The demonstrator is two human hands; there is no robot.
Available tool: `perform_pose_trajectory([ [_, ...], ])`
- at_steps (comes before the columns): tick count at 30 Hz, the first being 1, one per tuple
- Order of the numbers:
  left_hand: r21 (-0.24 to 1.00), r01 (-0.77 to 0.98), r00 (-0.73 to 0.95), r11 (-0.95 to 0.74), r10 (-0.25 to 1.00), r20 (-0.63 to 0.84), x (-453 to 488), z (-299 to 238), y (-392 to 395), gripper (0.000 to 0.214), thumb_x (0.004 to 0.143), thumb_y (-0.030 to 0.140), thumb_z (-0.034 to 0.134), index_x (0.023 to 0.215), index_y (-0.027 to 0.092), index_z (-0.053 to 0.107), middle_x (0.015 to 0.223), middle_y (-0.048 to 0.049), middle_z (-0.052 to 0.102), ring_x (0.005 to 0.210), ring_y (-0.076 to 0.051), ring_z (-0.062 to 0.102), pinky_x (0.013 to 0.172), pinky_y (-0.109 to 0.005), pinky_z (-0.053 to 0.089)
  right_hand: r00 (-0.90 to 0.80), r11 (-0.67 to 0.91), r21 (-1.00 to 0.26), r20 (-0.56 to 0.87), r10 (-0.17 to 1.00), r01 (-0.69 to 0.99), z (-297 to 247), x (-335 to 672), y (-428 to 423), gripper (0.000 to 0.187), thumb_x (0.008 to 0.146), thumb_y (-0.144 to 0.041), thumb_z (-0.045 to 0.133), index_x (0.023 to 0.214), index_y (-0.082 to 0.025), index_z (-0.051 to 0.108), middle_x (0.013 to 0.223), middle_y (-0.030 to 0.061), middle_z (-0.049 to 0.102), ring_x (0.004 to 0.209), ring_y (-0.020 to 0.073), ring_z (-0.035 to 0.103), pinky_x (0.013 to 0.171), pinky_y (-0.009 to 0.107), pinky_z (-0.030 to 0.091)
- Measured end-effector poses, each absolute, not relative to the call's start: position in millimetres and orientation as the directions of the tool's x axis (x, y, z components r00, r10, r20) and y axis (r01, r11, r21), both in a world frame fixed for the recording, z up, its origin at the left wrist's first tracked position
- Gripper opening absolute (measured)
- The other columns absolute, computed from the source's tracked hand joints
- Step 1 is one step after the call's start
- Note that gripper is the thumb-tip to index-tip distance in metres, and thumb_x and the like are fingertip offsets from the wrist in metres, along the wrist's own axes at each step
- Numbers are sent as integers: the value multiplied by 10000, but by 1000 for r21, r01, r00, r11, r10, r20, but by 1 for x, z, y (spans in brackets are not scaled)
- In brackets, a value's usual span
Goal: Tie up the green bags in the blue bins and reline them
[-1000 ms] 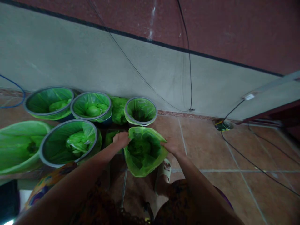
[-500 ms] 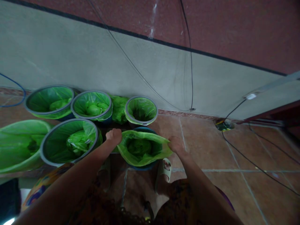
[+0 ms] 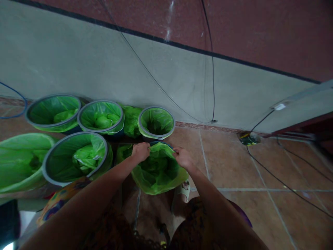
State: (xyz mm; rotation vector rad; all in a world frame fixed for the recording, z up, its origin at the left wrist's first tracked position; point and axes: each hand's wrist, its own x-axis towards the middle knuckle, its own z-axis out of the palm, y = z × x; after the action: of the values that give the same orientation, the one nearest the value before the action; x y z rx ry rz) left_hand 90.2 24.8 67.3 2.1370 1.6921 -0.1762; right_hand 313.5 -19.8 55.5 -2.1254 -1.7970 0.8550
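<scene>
A green plastic bag (image 3: 158, 172) lines a small dark bin on the tiled floor just in front of me. My left hand (image 3: 140, 151) pinches the bag's far rim on its left side. My right hand (image 3: 182, 157) pinches the same rim on the right, the two hands close together. The bag's near edge is folded over the bin's front. More crumpled green plastic lies inside the bag.
Several grey-rimmed bins with green liners (image 3: 75, 158) (image 3: 101, 116) (image 3: 156, 122) (image 3: 53, 111) stand along the grey wall (image 3: 104, 69). Black cables (image 3: 273, 173) trail over the floor at the right. My sandalled foot (image 3: 183, 189) is beside the bin.
Both hands have moved from the bag's sides inward to its far rim, closer together. The bag's mouth, stretched wide before, is now rounder and draped over the bin.
</scene>
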Motion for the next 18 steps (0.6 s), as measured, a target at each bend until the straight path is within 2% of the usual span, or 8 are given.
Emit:
perform_pose_trajectory([
  [4,237,945,265,-225,953,-149,83,69,28,279,894,210,441,985,179,703,1013,-100,704,979,-237,649,884,-351,451,160,-210,-525,-140,977,825,65,318,-19,202,867,-198,515,910,-229,710,966,39,744,868,176,679,800,260,489],
  [6,246,946,227,-211,973,-38,78,71,30,282,890,189,426,981,164,692,996,-112,692,978,-246,637,886,-363,445,257,-260,-522,-79,963,812,70,324,-16,219,865,-192,491,910,-223,704,958,44,742,860,171,676,788,259,498],
  [8,250,951,183,-182,983,19,73,73,32,281,885,179,421,990,159,680,997,-120,680,982,-255,628,881,-373,442,331,-326,-512,-84,940,794,73,329,-14,230,847,-169,488,945,-212,692,951,49,742,863,172,679,784,260,508],
  [11,243,958,152,-150,988,9,71,73,33,264,874,173,430,989,156,667,999,-125,668,976,-267,623,864,-388,443,311,-336,-497,-135,941,801,73,329,-12,362,799,-129,538,1146,-175,633,1084,84,721,949,190,680,845,278,512],
  [15,271,939,226,-212,974,-23,77,69,30,240,828,153,471,995,159,644,1047,-121,659,1016,-267,613,885,-389,433,159,-219,-479,-164,974,850,68,318,-12,597,810,-216,625,1381,-135,470,1288,151,628,1122,243,629,957,332,480],
  [18,311,921,265,-235,962,-58,81,65,27,316,810,179,509,1106,158,615,1095,-113,662,1025,-262,618,882,-388,434,111,-184,-461,-181,977,868,64,311,-11,529,849,-263,613,1354,-150,506,1260,138,648,1104,244,638,942,335,482],
])
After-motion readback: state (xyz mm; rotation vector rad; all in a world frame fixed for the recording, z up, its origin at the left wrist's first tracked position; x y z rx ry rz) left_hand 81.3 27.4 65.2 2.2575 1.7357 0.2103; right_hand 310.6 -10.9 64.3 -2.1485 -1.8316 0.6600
